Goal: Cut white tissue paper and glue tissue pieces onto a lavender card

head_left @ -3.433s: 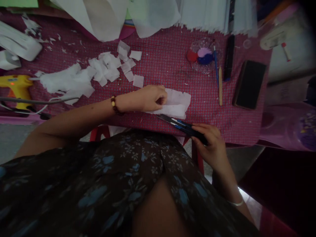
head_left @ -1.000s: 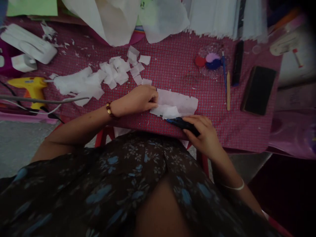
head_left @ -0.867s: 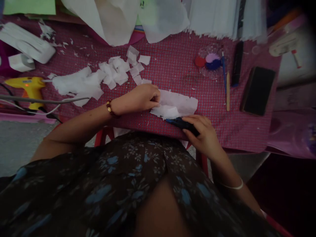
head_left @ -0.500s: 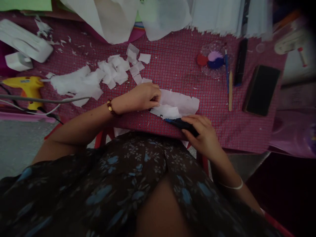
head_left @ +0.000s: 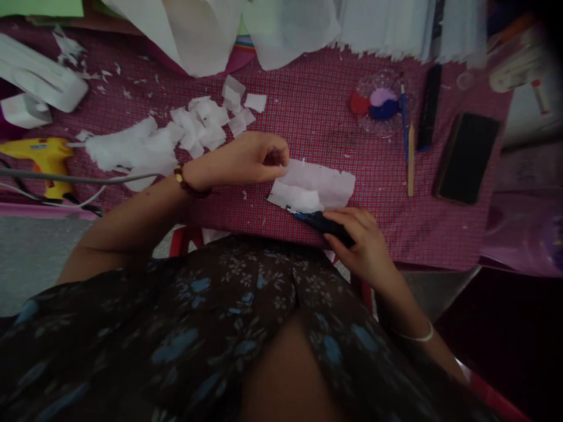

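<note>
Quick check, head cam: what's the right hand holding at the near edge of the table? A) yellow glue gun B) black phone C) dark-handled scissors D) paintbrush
C: the right hand grips the dark-handled scissors, whose tip lies at the white paper sheet; the yellow glue gun, black phone and paintbrush all lie apart from it on the table.
</note>
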